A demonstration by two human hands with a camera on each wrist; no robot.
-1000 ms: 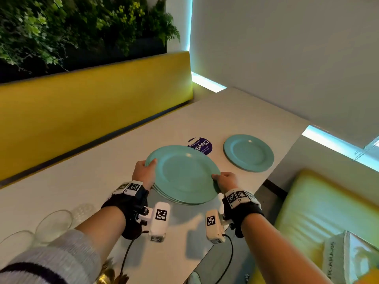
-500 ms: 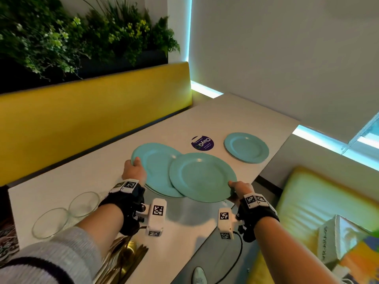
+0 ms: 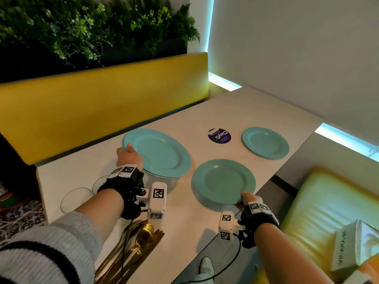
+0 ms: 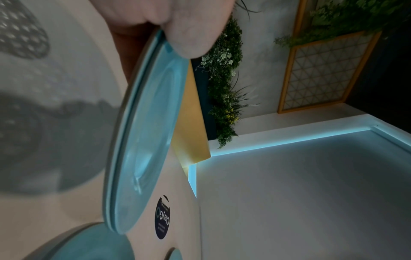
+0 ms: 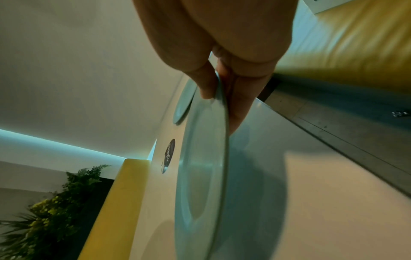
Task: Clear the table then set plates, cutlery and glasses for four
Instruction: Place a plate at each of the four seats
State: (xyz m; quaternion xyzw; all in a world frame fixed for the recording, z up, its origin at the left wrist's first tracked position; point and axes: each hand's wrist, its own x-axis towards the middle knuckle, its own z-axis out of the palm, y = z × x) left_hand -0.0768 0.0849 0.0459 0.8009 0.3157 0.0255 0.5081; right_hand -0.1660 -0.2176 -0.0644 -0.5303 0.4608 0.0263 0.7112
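My left hand point(image 3: 129, 155) grips the near-left rim of a small stack of teal plates point(image 3: 158, 152), thumb on top point(image 4: 191, 38), held just above the white table point(image 3: 114, 152). My right hand point(image 3: 245, 198) pinches the near rim of a single teal plate point(image 3: 223, 180) close to the table's right edge; the right wrist view shows the thumb on top point(image 5: 205, 88) and fingers underneath, with the plate's shadow below it. Another teal plate point(image 3: 265, 142) lies flat at the far right. Gold cutlery point(image 3: 135, 249) lies at the near edge. Clear glasses point(image 3: 74, 198) stand near left, partly behind my left arm.
A round purple sticker point(image 3: 219, 136) sits on the table between the plates. Yellow benches run along the far side point(image 3: 102, 103) and the right side point(image 3: 328, 212). A white wall point(image 3: 287, 58) closes the far end. A boxed item point(image 3: 356, 242) lies on the right bench.
My right hand has drawn one plate off the stack and carried it right toward the near-right edge. My left hand has shifted the remaining stack left and away.
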